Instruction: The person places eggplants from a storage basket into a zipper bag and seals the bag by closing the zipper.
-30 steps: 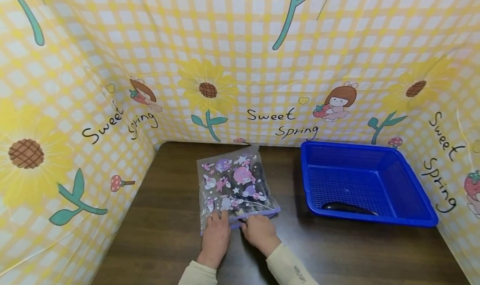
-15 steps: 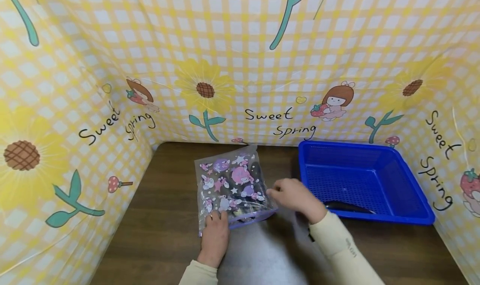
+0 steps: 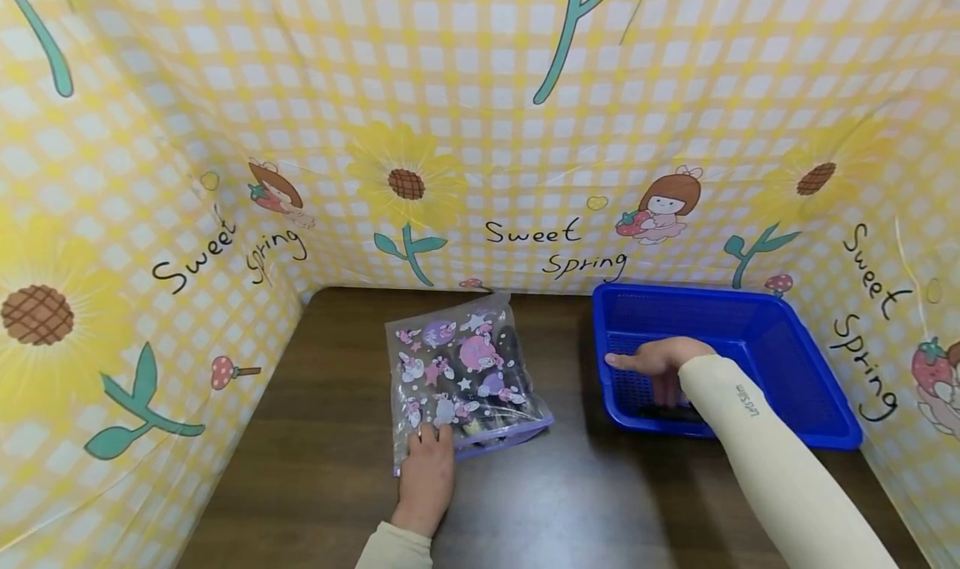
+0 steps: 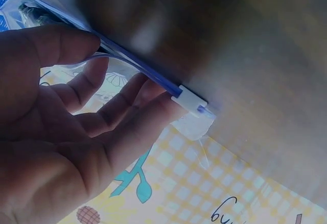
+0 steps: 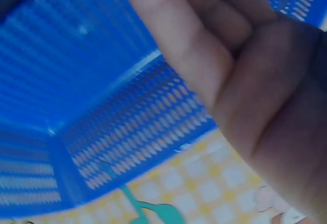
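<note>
In the head view a clear zip bag (image 3: 457, 369) with pink and purple cartoon prints lies on the table. Dark items show through it. My left hand (image 3: 427, 476) holds its near left edge. From the left wrist, that hand (image 4: 76, 106) has thumb and fingers on the rim of the parted mouth, beside the white slider (image 4: 190, 100). My right hand (image 3: 662, 367) reaches down into the blue basket (image 3: 603, 386), thumb spread and fingers extended. Below its fingers lies a long, dark, glossy eggplant (image 3: 675, 414), partly hidden by the hand and sleeve.
The brown wooden table (image 3: 337, 369) carries both bag and basket, with a gap of tabletop between them. A yellow checked cloth (image 3: 480, 152) with sunflowers walls off the back and both sides. The basket has raised, perforated walls.
My right hand has let go of the bag's mouth and moved right, into the basket over the eggplant. The left hand stays at the bag's near edge.
</note>
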The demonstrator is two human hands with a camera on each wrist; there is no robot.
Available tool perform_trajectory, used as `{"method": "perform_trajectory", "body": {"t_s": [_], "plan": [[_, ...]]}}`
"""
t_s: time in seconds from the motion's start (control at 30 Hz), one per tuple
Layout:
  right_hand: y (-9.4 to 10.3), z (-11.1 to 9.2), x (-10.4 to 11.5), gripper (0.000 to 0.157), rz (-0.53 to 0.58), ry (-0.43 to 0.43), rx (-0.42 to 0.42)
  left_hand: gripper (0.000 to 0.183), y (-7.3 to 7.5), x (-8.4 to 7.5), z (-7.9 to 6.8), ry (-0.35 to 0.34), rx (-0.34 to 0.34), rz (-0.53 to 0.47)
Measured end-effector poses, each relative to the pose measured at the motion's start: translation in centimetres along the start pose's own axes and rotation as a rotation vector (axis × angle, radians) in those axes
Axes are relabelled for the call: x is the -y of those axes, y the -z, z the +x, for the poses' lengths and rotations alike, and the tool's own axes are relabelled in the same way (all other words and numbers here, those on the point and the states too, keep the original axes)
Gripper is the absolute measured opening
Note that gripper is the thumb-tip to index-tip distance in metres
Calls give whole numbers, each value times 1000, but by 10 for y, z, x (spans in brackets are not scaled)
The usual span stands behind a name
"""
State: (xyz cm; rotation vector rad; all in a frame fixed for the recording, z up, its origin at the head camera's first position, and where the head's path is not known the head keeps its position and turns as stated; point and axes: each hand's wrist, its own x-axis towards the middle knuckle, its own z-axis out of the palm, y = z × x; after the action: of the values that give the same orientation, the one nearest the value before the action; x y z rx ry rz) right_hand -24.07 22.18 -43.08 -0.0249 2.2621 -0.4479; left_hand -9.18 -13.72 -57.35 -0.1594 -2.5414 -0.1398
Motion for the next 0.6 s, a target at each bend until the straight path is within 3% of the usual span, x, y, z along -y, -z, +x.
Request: {"method": "perform_trajectory", "body": {"t_s": [0.1,0.23,0.33,0.47,0.53,0.6], "plan": [[-2,4,-10,116,73,-35,55,12,1,1,-1,1,14,7],[-3,6,-18,118,104,-34,62,11,0,3,0,0,20,14],[3,11,-23,102,122,59,-23,11,-1,3,0,-2,21,21],[15,18,-31,67,60,197,-236,8,0,4,1,-1,21,16],[21,19,-38,57,-21,196,-311,5,1,3,1,-2,13,9],[23,21,-48,53,-101,167,-301,6,1,3,1,-5,12,6]]}}
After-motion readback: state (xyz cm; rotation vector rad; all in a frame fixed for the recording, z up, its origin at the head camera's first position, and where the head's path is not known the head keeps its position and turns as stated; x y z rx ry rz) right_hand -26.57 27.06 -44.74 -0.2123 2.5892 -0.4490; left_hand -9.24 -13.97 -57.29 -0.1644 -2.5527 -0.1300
